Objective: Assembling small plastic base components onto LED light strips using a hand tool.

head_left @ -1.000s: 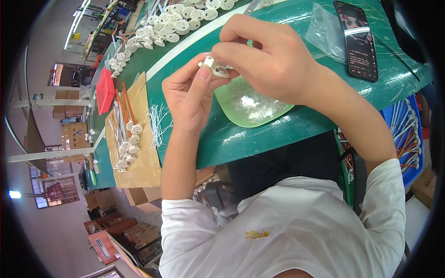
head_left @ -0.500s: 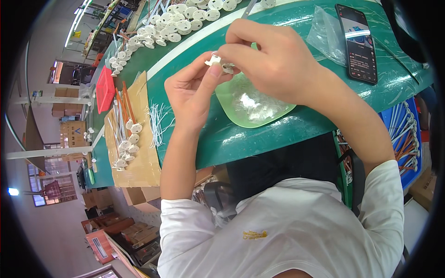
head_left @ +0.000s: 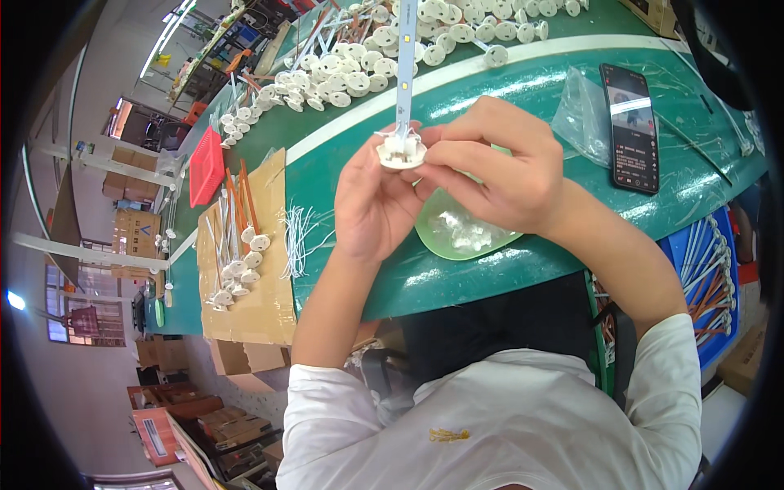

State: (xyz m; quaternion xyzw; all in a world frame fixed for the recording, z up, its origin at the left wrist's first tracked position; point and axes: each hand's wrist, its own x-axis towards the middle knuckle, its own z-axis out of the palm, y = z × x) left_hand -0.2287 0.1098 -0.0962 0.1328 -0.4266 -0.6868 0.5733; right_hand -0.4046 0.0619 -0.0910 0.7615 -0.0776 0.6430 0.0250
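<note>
A slim white LED strip (head_left: 405,90) with small yellow chips points away from me, its near end meeting a round white end cap (head_left: 402,155). My left hand (head_left: 369,204) holds the cap from the left, its fingers curled behind it. From the other side, my right hand (head_left: 510,167) pinches the cap's right edge between thumb and forefinger. Thin white wires stick out where strip and cap join. Just below my right hand is a light green bowl (head_left: 431,237) of small clear pieces, partly covered by that hand.
Many white-capped strips (head_left: 351,77) are heaped along the far side. To the left lie loose white wires (head_left: 300,241), cardboard (head_left: 245,322) with more capped strips, and a red basket (head_left: 206,170). A phone (head_left: 632,135), a clear bag (head_left: 581,122) and a blue crate (head_left: 679,253) are at right.
The cap has been turned, so the strip now stands out straight ahead and shows its chips. My right hand has come lower, to the cap's edge. The whole view has shifted slightly.
</note>
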